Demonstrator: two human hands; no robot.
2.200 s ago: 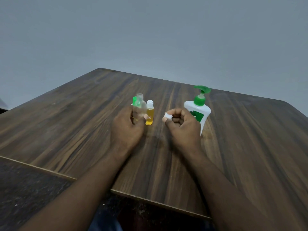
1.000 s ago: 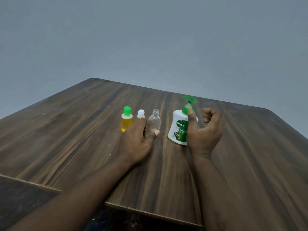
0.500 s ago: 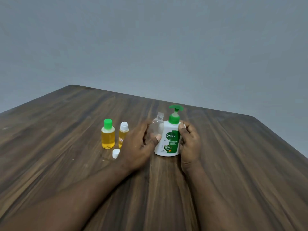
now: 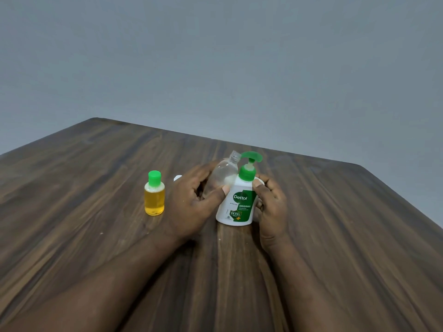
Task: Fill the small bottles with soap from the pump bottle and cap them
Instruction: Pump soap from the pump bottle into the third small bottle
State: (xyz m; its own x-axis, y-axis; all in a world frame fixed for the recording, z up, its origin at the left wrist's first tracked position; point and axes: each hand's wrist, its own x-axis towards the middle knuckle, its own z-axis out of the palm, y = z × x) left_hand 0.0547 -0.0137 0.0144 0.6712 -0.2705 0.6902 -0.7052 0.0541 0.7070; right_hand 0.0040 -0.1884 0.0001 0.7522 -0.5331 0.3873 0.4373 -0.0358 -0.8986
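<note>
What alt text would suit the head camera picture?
A person's left hand holds an uncapped clear bottle tilted toward the Dettol pump bottle gripped by the right hand. A green-capped bottle of yellow liquid stands further left.

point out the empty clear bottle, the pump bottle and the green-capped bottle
empty clear bottle (image 4: 222, 175), head view, on its see-through body
pump bottle (image 4: 238, 205), head view, on the front label
green-capped bottle (image 4: 154, 200), head view, on its yellow-filled body

white-green pump bottle (image 4: 236, 207), yellow small bottle (image 4: 154, 198), green cap (image 4: 154, 177)
</note>
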